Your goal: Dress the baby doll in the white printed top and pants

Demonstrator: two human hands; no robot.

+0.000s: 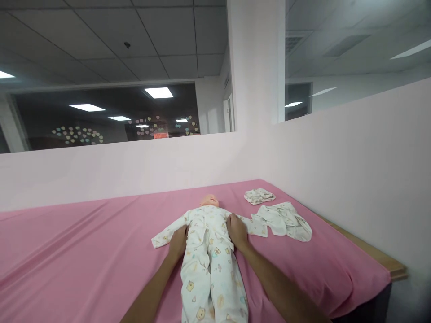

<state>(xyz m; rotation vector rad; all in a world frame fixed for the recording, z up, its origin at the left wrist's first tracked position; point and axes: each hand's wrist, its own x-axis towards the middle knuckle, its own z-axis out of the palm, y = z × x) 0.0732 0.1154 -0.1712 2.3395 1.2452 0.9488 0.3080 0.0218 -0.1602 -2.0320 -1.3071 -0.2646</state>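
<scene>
Doll (pixel 209 233) in a white printed sleepsuit (pixel 210 269) is laid on its back near the middle of the pink bed sheet (pixel 84 251), head toward the far wall, legs toward the near edge. The left hand (pixel 177 242) is pressed flat against the doll's left flank, the right hand (pixel 236 231) against its right flank; whether the fingers are curled under the body cannot be told, and nothing is seen to be gripped. If the torso were lifted without support, the head could be left to drop back. The loose sleeves could be caught under the palms and pulled askew. A white garment (pixel 284 220) and a small folded cloth (pixel 259 196), lying just to the right, could be brushed off by the forearm.
</scene>
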